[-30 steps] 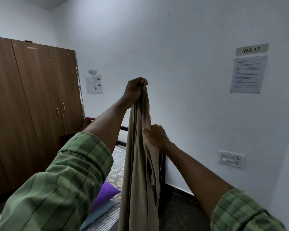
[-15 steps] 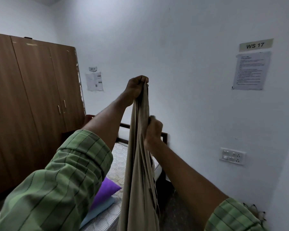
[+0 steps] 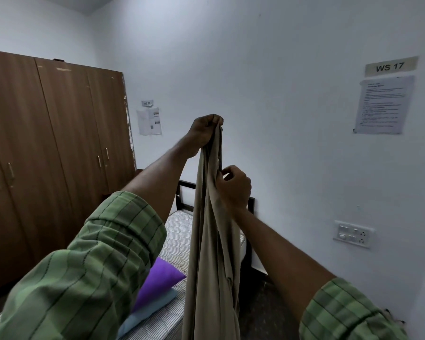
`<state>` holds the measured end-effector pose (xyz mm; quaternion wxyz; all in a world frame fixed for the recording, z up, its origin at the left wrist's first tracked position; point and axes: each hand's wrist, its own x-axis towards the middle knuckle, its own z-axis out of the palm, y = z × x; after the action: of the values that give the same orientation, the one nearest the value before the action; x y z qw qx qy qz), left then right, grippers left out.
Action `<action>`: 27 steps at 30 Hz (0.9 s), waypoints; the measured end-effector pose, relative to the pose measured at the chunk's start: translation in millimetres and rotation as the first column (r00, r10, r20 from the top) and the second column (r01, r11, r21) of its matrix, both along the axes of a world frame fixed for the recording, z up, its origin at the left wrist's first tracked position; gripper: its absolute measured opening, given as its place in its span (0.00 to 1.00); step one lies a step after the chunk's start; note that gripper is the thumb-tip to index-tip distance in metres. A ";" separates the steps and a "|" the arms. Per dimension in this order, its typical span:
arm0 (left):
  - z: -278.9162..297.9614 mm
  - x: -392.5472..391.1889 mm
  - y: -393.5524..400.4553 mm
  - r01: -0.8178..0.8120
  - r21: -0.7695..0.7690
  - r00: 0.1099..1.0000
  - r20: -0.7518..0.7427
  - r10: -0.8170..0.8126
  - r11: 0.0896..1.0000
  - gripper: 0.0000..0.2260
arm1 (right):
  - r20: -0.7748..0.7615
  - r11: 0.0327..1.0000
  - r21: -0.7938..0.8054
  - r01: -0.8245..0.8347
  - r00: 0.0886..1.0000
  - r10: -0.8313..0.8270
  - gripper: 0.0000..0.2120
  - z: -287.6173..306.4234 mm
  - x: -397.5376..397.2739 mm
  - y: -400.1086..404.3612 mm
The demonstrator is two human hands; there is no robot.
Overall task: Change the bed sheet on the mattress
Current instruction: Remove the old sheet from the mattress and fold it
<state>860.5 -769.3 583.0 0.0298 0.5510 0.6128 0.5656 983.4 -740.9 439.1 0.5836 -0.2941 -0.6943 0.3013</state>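
Beige bed sheet (image 3: 212, 241) hanging bunched in a long narrow column, long axis vertical, top end up at the raised left hand (image 3: 205, 130), lower end dropping out of view past the bottom edge. Held in the air over the near side of the bare mattress (image 3: 176, 231), in front of the dark bed frame (image 3: 249, 204). Left hand curled round the top of the sheet, fingers closed over the gathered cloth. Right hand (image 3: 233, 186) lower down on the right edge of the column, thumb and fingertips pinching a fold there.

Against half a second ago: left hand at much the same height with the same closed grip; right hand turned a little outward, knuckles now more to the right, pinching the edge rather than wrapped into the cloth. Against a second ago: right hand higher on the sheet.

Bottom of the sheet cut off, so total length and whether it touches the bed cannot be told. Much of the mattress hidden behind the left green checked sleeve (image 3: 84, 278) and the sheet. Purple pillow (image 3: 157, 278) and light blue pillow (image 3: 147, 312) only partly visible, stacked on the mattress. Print on the wall notice (image 3: 380, 106) under the "WS 17" label (image 3: 390, 67) too small to read. Wooden wardrobe (image 3: 47, 143) at left, switch panel (image 3: 352, 234) at right.
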 end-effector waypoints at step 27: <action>0.6 2.2 3.2 -0.126 0.104 0.991 -0.033 0.130 0.987 0.18 | 0.284 0.998 -0.037 -0.050 0.957 0.058 0.14 -51.7 29.0 37.7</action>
<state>862.7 -766.1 583.5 -0.0468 0.5225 0.6179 0.5856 1012.3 -703.2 387.4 0.4647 -0.3239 -0.7744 0.2819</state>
